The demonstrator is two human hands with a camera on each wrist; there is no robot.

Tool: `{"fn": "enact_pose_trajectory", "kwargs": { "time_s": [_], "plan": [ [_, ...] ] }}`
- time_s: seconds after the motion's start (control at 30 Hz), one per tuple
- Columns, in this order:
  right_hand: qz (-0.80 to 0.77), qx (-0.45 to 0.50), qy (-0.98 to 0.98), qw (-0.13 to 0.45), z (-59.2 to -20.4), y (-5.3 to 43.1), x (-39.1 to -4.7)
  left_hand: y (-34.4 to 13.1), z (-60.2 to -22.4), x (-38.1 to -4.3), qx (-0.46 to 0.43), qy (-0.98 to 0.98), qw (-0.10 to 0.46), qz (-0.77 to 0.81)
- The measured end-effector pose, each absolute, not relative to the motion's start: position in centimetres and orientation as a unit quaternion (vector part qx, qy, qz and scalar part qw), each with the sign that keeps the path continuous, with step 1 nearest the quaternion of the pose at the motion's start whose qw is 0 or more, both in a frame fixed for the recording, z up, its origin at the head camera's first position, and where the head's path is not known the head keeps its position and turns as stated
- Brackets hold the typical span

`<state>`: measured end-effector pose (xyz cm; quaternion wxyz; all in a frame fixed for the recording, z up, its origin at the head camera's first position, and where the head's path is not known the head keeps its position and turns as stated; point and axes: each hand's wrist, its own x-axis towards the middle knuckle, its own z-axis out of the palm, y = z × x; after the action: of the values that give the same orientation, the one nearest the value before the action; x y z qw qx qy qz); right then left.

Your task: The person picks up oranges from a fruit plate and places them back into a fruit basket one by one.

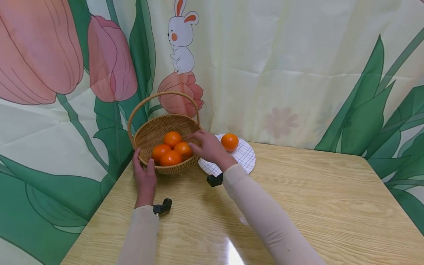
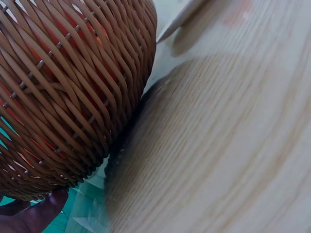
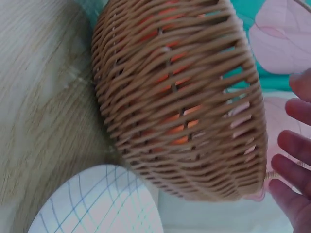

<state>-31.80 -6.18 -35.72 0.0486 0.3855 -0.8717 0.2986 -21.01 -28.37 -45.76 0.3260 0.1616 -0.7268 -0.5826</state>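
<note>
A brown wicker basket [image 1: 183,123] with an arched handle stands at the back left of the table and holds several oranges [image 1: 170,158]. My left hand [image 1: 144,180] grips the basket's left side, the thumb near the front rim; in the left wrist view only some fingertips [image 2: 46,211] show against the weave. Over the basket's right rim reaches my right hand [image 1: 212,149], fingers apart and nothing visible in its grasp. In the right wrist view those fingers [image 3: 294,170] spread beside the rim. A single orange [image 1: 229,142] lies on a white checked plate [image 1: 246,156] right of the basket.
The wooden table [image 1: 314,191] stretches to the right and toward me. Behind it hangs a curtain [image 1: 298,73] printed with tulips and a rabbit, close to the basket and plate. My right forearm [image 1: 265,217] crosses in front of the plate.
</note>
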Motion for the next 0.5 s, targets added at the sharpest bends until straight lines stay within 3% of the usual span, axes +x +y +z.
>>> {"fn": "enact_pose_trajectory", "kwargs": {
  "time_s": [0.5],
  "plan": [
    [0.352,0.334,-0.871,0.073,-37.4,-3.9,-33.4,-28.1,-45.5,-20.9,0.173,-0.727,0.325,-0.580]
  ]
}}
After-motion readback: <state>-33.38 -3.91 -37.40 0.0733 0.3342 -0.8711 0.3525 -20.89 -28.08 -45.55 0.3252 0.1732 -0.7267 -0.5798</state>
